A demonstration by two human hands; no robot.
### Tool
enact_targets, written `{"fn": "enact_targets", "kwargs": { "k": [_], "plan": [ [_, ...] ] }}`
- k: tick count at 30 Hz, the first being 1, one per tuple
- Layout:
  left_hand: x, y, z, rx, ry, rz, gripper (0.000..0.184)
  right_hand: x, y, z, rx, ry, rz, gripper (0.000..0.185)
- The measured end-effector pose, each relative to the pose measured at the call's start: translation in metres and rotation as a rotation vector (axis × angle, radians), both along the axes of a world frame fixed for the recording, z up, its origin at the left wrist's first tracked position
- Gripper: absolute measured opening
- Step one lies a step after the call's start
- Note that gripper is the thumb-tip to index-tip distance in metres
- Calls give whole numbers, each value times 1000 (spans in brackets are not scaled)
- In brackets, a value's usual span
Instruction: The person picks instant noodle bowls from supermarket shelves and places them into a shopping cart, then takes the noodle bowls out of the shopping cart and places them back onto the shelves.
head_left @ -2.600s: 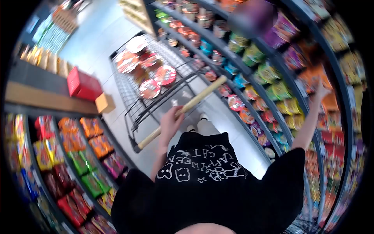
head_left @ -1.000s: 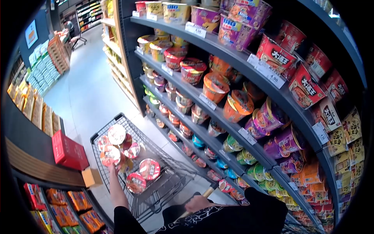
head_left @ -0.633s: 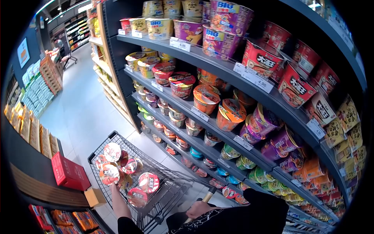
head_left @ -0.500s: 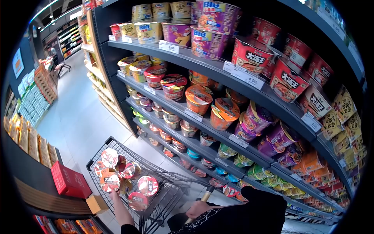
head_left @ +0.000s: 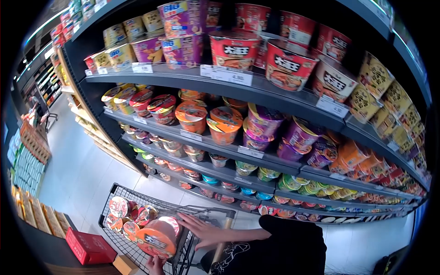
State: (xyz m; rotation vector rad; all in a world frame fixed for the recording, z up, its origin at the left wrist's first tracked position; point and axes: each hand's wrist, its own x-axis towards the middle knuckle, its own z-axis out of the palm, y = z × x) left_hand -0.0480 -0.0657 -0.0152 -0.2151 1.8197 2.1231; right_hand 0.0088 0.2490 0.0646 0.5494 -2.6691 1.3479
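Tile flr (head_left: 75, 183), wire cart (head_left: 114, 186), rnd tub (head_left: 157, 240)

1. A pale grey tiled floor (head_left: 87, 169) bears a black wire-mesh shopping cart (head_left: 115, 186).
2. Inside the cart, round red-and-white-lidded cups (head_left: 119, 206) lie bunched toward the far end, close together.
3. A dark grey shelf (head_left: 183, 75) with white price labels (head_left: 226, 74) along its edge carries yellow cups (head_left: 121, 57), purple cups (head_left: 181, 52) stacked two high, and flared red cups (head_left: 234, 52).
4. On the dark grey shelf beneath (head_left: 181, 131), orange-lidded tubs (head_left: 224, 126) stand between round red tubs (head_left: 162, 110) and stacked purple tubs (head_left: 263, 123).
5. Farther down, another dark grey shelf (head_left: 220, 172) holds small green cups (head_left: 246, 168).
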Motion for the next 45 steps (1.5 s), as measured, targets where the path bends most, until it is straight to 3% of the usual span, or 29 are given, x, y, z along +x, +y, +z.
{"fn": "enact_targets", "kwargs": {
  "k": [1, 5, 8, 10, 12, 14, 15, 16, 17, 18, 20, 22, 23, 24, 26, 27, 31, 35, 36, 38, 40, 41, 42, 43, 44, 45],
  "plan": [
    [9, 12, 18, -31, 23, -33, 26, -6, -4, 2, 90, 20, 12, 126],
    [31, 56, 80, -85, 47, -206, 28, -7, -2, 4, -87, 335, 33, 118],
    [33, 91, 105, -8, 114, -253, 30, 0, 25, 24, -303, 390, -1, 114],
    [35, 123, 110, 230, 121, -98, 33, 11, 52, 47, -301, 383, -61, 117],
    [30, 143, 79, -123, 398, -342, 37, 30, 88, 92, -329, 260, -173, 117],
    [41, 186, 112, 91, 130, -552, 39, 54, 124, 140, -460, 377, -346, 118],
    [41, 189, 97, 21, 124, -601, 39, 83, 140, 173, -255, 342, -524, 117],
    [41, 194, 74, -48, 116, -649, 39, 96, 155, 202, -135, 502, -702, 115],
    [42, 196, 61, -84, 120, -698, 38, 110, 171, 233, -268, 595, -689, 114],
    [43, 194, 41, -127, 149, -735, 38, 125, 173, 263, -255, 602, -944, 104],
    [47, 190, 17, -221, 149, -775, 37, 143, 210, 306, -141, 729, -937, 92],
    [45, 187, -4, -285, 210, -846, 37, 152, 231, 348, -42, 668, -1050, 95],
    [47, 187, -2, -322, 239, -837, 36, 161, 266, 361, -28, 614, -1079, 85],
    [47, 188, -3, -362, 254, -839, 36, 166, 298, 371, -17, 561, -1106, 75],
    [45, 188, -4, -339, 269, -841, 38, 147, 306, 395, -189, 800, -852, 58],
    [44, 187, -5, -397, 297, -836, 38, 153, 308, 405, -242, 592, -982, 45],
    [44, 187, -1, -379, 339, -770, 36, 133, 341, 408, -289, 712, -1045, 37],
    [44, 182, -4, -381, 338, -738, 34, 127, 372, 398, -354, 797, -1105, 41],
    [45, 182, -2, -401, 351, -743, 34, 127, 375, 397, -271, 808, -1166, 40],
    [46, 180, -5, -407, 349, -719, 35, 129, 382, 397, -268, 785, -1205, 57],
    [42, 176, -22, -489, 416, -752, 35, 147, 473, 391, -105, 634, -1276, 73],
    [45, 174, -32, -487, 467, -735, 36, 147, 471, 392, -135, 548, -1349, 77],
    [45, 172, -34, -494, 512, -707, 37, 152, 497, 394, 28, 570, -1480, 76],
    [48, 178, -12, -513, 417, -701, 31, 154, 490, 399, 87, 428, -1644, 74],
    [53, 181, 19, -480, 376, -678, 32, 162, 495, 396, 314, 462, -1541, 65],
    [55, 178, 14, -431, 331, -669, 34, 191, 565, 399, 1122, 408, -1243, 67]
  ]
}}
